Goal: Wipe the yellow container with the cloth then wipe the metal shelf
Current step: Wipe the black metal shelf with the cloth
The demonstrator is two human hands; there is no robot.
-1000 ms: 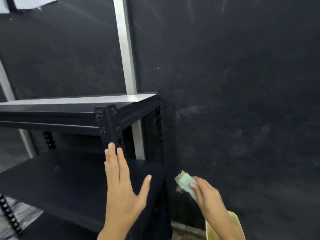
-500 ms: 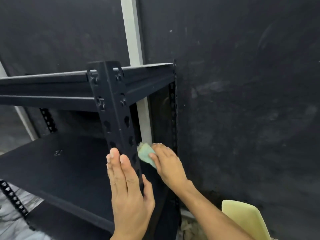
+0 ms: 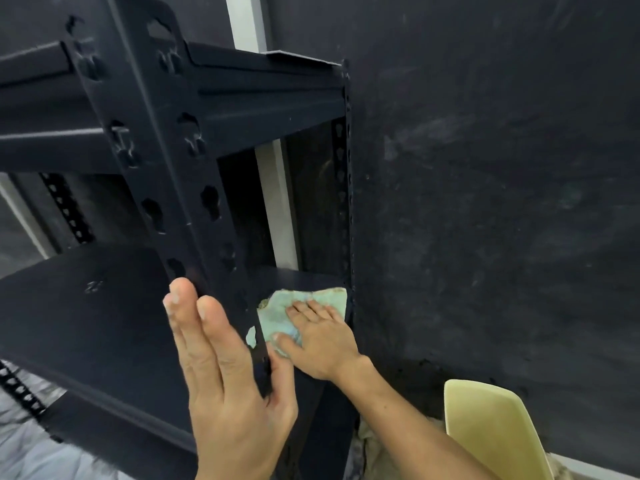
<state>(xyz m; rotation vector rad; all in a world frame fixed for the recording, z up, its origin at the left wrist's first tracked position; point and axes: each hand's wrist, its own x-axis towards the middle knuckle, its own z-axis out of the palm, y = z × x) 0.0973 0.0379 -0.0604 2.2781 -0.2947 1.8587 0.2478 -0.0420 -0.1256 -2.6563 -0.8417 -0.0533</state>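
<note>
The black metal shelf (image 3: 86,327) fills the left half of the view, with a slotted front upright (image 3: 180,188) close to the camera. My right hand (image 3: 320,336) lies flat on a pale green cloth (image 3: 304,303), pressing it onto the lower shelf board at its right back corner. My left hand (image 3: 225,372) rests against the front upright, fingers straight along its left face and thumb around its right edge. The yellow container (image 3: 491,427) stands on the floor at lower right, beside the shelf, only partly in view.
A dark wall (image 3: 502,202) runs close behind and to the right of the shelf. A white strip (image 3: 277,209) stands vertically behind the shelf. An upper shelf board (image 3: 263,84) hangs over the lower one. Pale floor (image 3: 31,452) shows at bottom left.
My right hand has gone past the upright with the cloth and spread it flat on the lower shelf board. My left hand has closed onto the front upright. The camera has moved closer.
</note>
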